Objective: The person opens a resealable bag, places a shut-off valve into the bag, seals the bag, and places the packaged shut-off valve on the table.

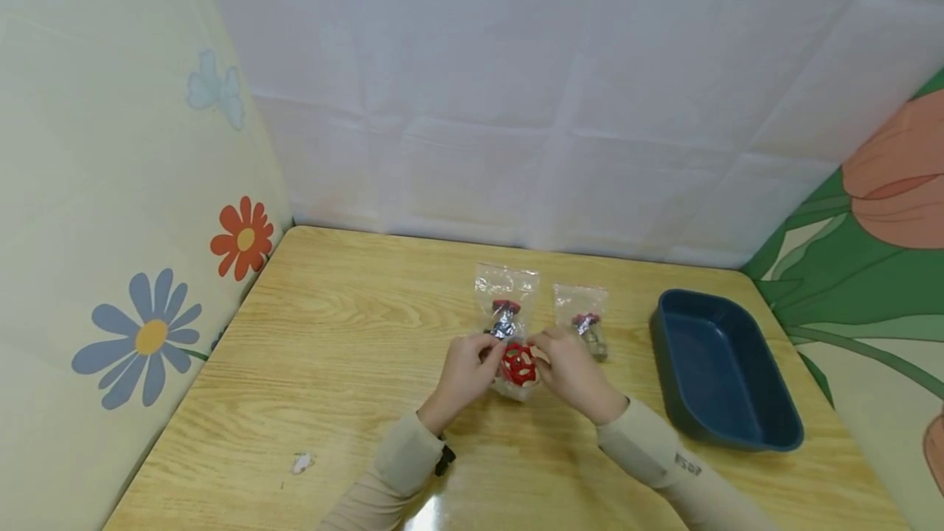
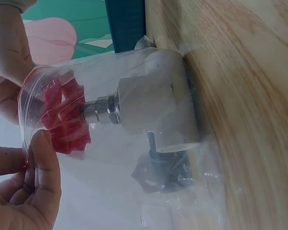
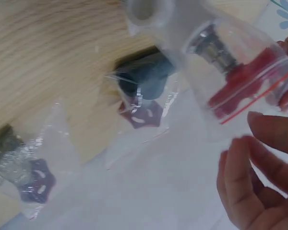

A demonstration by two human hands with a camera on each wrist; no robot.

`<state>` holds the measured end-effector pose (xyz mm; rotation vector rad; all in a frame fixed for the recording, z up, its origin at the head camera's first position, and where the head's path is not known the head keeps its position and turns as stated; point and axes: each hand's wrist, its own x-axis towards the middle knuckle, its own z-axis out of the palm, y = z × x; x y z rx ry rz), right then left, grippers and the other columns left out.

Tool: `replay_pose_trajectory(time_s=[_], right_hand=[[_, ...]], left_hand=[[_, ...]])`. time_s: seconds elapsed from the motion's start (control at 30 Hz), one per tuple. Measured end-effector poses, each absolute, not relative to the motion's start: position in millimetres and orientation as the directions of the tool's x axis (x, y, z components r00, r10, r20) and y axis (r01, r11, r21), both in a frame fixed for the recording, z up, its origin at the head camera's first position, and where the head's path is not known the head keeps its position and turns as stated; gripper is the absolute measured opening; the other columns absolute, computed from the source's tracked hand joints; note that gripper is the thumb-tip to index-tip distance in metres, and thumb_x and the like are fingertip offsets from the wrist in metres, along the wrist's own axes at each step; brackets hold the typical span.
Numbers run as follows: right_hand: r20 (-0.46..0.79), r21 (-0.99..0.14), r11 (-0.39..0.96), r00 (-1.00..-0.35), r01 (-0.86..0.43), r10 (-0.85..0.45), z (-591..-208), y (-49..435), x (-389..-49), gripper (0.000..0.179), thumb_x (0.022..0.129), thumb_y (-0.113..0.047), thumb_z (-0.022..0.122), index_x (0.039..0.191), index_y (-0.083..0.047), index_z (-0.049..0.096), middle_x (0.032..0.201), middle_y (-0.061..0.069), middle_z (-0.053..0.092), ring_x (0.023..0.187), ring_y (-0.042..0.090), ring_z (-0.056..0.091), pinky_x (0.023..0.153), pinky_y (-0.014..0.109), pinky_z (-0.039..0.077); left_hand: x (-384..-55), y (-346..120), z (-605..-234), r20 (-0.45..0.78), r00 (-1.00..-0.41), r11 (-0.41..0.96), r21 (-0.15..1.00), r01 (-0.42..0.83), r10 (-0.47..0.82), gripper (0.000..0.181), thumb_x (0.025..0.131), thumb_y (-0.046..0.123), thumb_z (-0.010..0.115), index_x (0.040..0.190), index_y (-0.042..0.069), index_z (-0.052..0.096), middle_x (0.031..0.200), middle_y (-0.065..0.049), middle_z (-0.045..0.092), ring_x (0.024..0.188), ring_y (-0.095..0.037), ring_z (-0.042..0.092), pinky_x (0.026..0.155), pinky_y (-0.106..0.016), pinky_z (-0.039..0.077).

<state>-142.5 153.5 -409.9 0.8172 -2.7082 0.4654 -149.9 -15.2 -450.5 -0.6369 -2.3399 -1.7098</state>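
Note:
A white valve with a metal stem and a red handwheel stands inside a clear zip bag. Its red seal line runs along the top edge, above the handwheel. My left hand pinches the bag's top edge between thumb and fingers. From the other side, my right hand holds the same edge with its thumb and fingertips; the exact contact is hard to see in the right wrist view. Behind it lies a bagged dark valve with a red handwheel.
To the right of that, another bagged valve lies on the wooden table. A dark blue bin stands at the table's right side. White cloth hangs behind the table. A small white mark shows at front left.

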Motion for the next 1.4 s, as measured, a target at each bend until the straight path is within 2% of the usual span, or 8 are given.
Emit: replay_pose_trajectory(time_s=[0.13, 0.3, 0.43, 0.57, 0.67, 1.03, 1.4], right_hand=[[0.332, -0.243, 0.844, -0.859, -0.478, -0.39, -412, 160, -143, 0.036, 0.067, 0.0, 0.075, 0.099, 0.005, 0.06, 0.084, 0.015, 0.06, 0.074, 0.027, 0.058, 0.064, 0.037, 0.05], [0.217, -0.338, 0.863, -0.924, -0.375, -0.316, -413, 168, -146, 0.035, 0.076, -0.01, 0.072, 0.104, 0.007, 0.059, 0.067, 0.005, 0.057, 0.055, 0.013, 0.051, 0.049, 0.026, 0.044], [0.132, -0.441, 0.839, -0.948, -0.317, -0.289, -415, 171, -147, 0.022, 0.08, -0.01, 0.067, 0.096, 0.005, 0.062, 0.059, 0.0, 0.055, 0.048, 0.007, 0.047, 0.043, 0.022, 0.041], [0.126, -0.512, 0.796, -0.945, -0.323, -0.302, -420, 172, -150, 0.006, 0.081, -0.003, 0.062, 0.082, 0.002, 0.065, 0.057, -0.002, 0.056, 0.047, 0.005, 0.048, 0.043, 0.021, 0.041], [0.135, -0.547, 0.77, -0.942, -0.329, -0.307, -423, 172, -151, 0.006, 0.08, 0.001, 0.059, 0.077, 0.002, 0.065, 0.056, -0.003, 0.056, 0.046, 0.005, 0.049, 0.042, 0.021, 0.041], [0.175, -0.501, 0.788, -0.934, -0.356, -0.311, -419, 172, -147, 0.008, 0.078, 0.004, 0.059, 0.072, 0.001, 0.065, 0.055, -0.004, 0.054, 0.046, 0.005, 0.044, 0.043, 0.021, 0.038], [0.185, -0.475, 0.802, -0.932, -0.364, -0.313, -412, 175, -142, 0.008, 0.079, 0.003, 0.06, 0.074, 0.001, 0.065, 0.053, -0.007, 0.052, 0.044, 0.004, 0.042, 0.043, 0.021, 0.037]], left_hand=[[-150, -15, -451, 0.357, -0.903, 0.25, 0.876, 0.413, 0.239, 0.015, 0.087, 0.001, 0.057, 0.075, -0.004, 0.065, 0.057, -0.003, 0.057, 0.045, -0.003, 0.049, 0.039, -0.018, 0.042], [-150, -16, -451, 0.36, -0.903, 0.248, 0.876, 0.413, 0.233, 0.015, 0.087, 0.001, 0.057, 0.075, -0.004, 0.065, 0.057, -0.004, 0.057, 0.045, -0.005, 0.05, 0.038, -0.015, 0.041], [-149, -17, -452, 0.377, -0.897, 0.239, 0.872, 0.428, 0.231, 0.015, 0.087, 0.001, 0.057, 0.076, -0.005, 0.065, 0.058, -0.006, 0.059, 0.045, -0.006, 0.051, 0.039, -0.013, 0.04], [-148, -17, -451, 0.365, -0.901, 0.235, 0.878, 0.417, 0.235, 0.014, 0.087, 0.0, 0.057, 0.076, -0.005, 0.065, 0.06, -0.006, 0.059, 0.046, -0.006, 0.051, 0.039, -0.015, 0.042], [-148, -17, -451, 0.353, -0.905, 0.233, 0.884, 0.406, 0.237, 0.013, 0.086, -0.001, 0.057, 0.077, -0.006, 0.065, 0.06, -0.006, 0.059, 0.046, -0.006, 0.052, 0.04, -0.016, 0.043], [-147, -19, -451, 0.344, -0.908, 0.242, 0.884, 0.399, 0.24, 0.013, 0.086, 0.0, 0.056, 0.077, -0.006, 0.065, 0.06, -0.006, 0.059, 0.048, -0.007, 0.053, 0.041, -0.015, 0.043], [-145, -21, -448, 0.37, -0.902, 0.259, 0.87, 0.42, 0.221, 0.013, 0.085, -0.002, 0.057, 0.075, -0.006, 0.065, 0.061, -0.008, 0.061, 0.047, -0.006, 0.053, 0.04, -0.02, 0.045]])
